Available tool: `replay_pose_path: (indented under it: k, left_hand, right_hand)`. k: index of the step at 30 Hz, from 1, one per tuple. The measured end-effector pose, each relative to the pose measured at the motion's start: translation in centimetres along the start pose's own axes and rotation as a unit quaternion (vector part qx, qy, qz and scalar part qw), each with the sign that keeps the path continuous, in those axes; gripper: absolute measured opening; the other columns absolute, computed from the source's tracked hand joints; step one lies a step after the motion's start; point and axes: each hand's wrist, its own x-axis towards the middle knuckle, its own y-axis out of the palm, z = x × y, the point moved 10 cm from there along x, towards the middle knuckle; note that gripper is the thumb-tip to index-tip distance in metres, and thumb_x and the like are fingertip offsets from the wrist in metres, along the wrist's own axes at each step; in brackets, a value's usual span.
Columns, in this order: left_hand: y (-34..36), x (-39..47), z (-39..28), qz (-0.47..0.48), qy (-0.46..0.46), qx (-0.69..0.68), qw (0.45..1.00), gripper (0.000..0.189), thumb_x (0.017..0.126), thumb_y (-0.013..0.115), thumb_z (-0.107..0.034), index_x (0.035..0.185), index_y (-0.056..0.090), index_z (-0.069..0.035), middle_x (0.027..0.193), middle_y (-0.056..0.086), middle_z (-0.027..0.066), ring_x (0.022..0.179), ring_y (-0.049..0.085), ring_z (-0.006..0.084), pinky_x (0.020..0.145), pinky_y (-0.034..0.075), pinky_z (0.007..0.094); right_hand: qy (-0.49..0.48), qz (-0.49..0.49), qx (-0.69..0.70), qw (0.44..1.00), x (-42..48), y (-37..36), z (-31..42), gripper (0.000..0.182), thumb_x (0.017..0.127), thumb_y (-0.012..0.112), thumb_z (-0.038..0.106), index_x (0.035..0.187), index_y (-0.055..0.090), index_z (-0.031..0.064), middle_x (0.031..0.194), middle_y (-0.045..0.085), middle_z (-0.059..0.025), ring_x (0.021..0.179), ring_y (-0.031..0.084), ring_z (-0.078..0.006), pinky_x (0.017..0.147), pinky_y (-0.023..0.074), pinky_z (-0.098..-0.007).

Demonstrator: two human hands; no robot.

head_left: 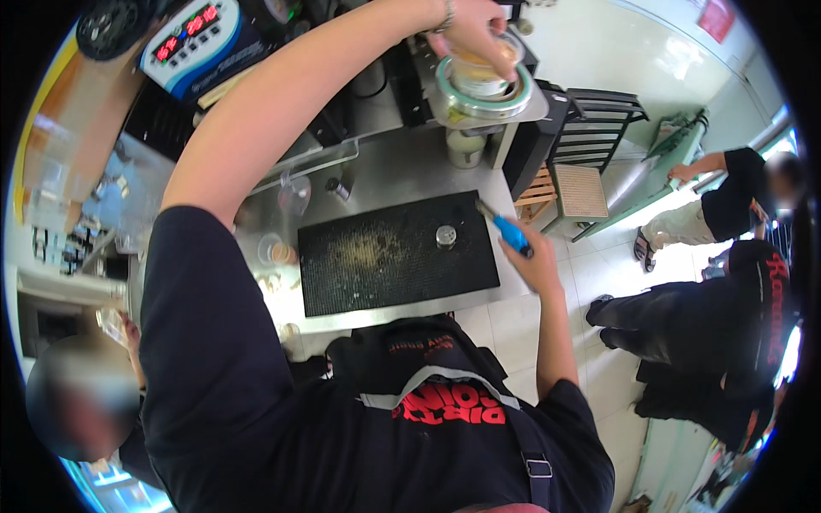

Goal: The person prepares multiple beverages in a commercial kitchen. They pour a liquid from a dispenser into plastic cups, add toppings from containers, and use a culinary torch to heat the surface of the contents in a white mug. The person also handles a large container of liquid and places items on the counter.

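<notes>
My left hand reaches far forward and grips a clear plastic cup with pale contents. The cup sits in a round metal ring with a green rim, which looks like a cup sealer's holder. At the right edge of the steel counter, my right hand holds a blue-handled tool with a narrow metal end, perhaps a gas torch. Its tip lies over the corner of a black bar mat. On that mat stand a small metal shaker and scattered tan granules.
Left of the mat are a clear cup and a small dark jar. A white container stands below the ring. A machine with red digits is upper left. Right are a chair and people; another person is left.
</notes>
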Motion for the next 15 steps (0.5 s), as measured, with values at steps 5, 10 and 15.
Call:
replay_pose_path:
  k: [5,10,15]
  left_hand:
    - [1.9,-0.9,-1.5,0.058,-0.055,0.022,0.997,0.088,0.071,0.076,-0.071,0.129,0.071,-0.004,0.121,0.074,0.0191,0.112,0.072,0.0286,0.093,0.057,0.0389]
    - [1.0,-2.2,-0.8,-0.017,-0.054,0.049,0.997,0.065,0.081,0.07,-0.059,0.126,0.075,-0.013,0.129,0.072,0.0152,0.118,0.07,0.0302,0.098,0.056,0.0409]
    - [-1.6,-14.2,0.4,-0.294,-0.093,-0.13,0.942,0.047,0.093,0.067,-0.041,0.126,0.069,-0.007,0.119,0.065,0.0109,0.099,0.065,0.026,0.084,0.054,0.0376]
  right_hand:
    - [-0.065,0.105,0.024,0.992,10.0,7.5,-1.5,0.045,0.088,0.08,0.026,0.129,0.07,0.0094,0.105,0.074,-0.0188,0.092,0.071,-0.0369,0.082,0.055,-0.0394]
    - [-0.092,0.134,0.121,0.979,17.6,17.5,-1.2,0.048,0.09,0.08,0.033,0.129,0.068,0.0064,0.103,0.074,-0.0172,0.091,0.072,-0.028,0.086,0.0536,-0.0363]
    - [0.184,0.183,0.145,0.955,21.0,26.0,-9.1,0.06,0.083,0.082,0.056,0.11,0.071,0.0036,0.093,0.071,-0.0127,0.083,0.068,-0.0234,0.08,0.0553,-0.0405]
